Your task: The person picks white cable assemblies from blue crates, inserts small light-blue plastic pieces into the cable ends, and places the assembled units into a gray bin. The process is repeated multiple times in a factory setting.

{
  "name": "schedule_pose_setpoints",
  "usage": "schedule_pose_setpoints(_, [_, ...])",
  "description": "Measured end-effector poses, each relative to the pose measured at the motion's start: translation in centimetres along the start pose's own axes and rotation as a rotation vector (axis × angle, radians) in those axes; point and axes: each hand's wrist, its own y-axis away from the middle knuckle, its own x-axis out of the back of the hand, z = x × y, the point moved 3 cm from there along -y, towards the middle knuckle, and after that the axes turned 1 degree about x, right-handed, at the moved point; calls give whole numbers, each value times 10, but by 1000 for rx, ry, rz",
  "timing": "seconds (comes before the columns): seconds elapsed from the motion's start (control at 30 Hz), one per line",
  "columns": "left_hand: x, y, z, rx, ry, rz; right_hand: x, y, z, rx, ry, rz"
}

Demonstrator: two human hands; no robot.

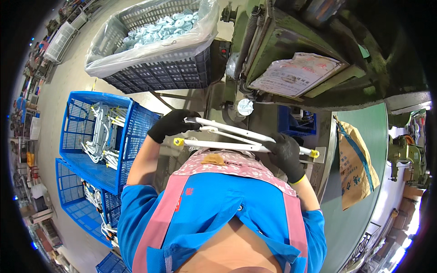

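The fingers of the left hand, in a black work glove, curl around the upper tube near its left end, with the tube between thumb and fingers. The fingers of the right hand, gloved likewise with a yellow cuff edge, wrap over the tubes toward their right end; how tightly they press cannot be told. Between both hands, in front of the pink flower-patterned apron, lies the white tubular frame with yellow end caps. Its upper and lower tubes run at a slight angle to each other, with a thinner bar between them; one yellow cap shows below the left hand, the other beyond the right.

On the left, a blue lattice-walled plastic crate holds white tubes with yellow tips, just above a second blue plastic crate with more white parts. Farther ahead, a black plastic crate with a clear liner contains many small pale-blue pieces. Beside it stands a dark green metal machine bearing a worn printed sheet. To the right, a brown paper sack with a blue stripe lies on a green surface.
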Motion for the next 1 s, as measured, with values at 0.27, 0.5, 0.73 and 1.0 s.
schedule_pose_setpoints(0.27, [18,11,-4,-33,211,338,2,-54,29,49,-146,64])
schedule_pose_setpoints(0.5, [28,9,22,-71,213,423,-42,-49,92,66,-87,48])
schedule_pose_setpoints(0.73, [22,6,25,-31,149,464,-66,-38,110,145,-68,173])
schedule_pose_setpoints(1.0, [18,-4,4,0,168,393,-77,-39,111,-5,-202,-41])
